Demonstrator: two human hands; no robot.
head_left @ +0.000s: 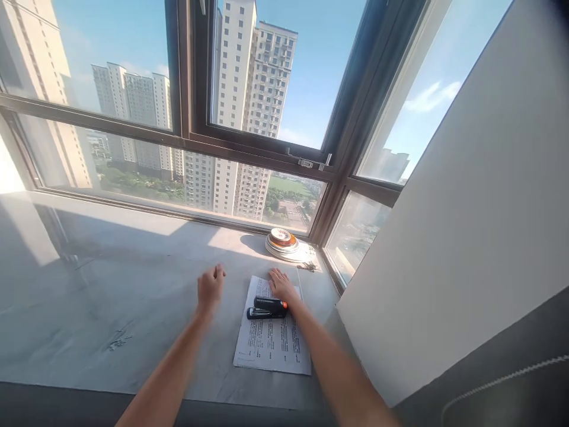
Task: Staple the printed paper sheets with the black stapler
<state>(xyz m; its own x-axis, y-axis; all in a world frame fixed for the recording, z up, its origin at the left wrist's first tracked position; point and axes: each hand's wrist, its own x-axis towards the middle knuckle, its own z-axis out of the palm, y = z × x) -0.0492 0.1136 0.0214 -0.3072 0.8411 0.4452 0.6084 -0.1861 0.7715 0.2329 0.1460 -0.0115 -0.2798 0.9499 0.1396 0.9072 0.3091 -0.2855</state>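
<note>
My left hand (210,288) is curled into a fist over the sill, to the left of the paper. A small dark spot shows at its fingertips, but I cannot make out what it is. My right hand (283,286) lies with its fingers stretched out near the top right of a printed paper (275,350). Resting on the paper beside my right wrist is a black stapler (268,308) with an orange part at its right end. The paper's upper right corner is partly covered by my hand and forearm.
A stack of round rolls (283,244), white with an amber layer, sits by the window corner. Small dark bits (307,267) lie beside it. Thin metal pieces (118,342) are scattered on the marbled sill (146,296) at left. A white wall (462,196) slants along the right.
</note>
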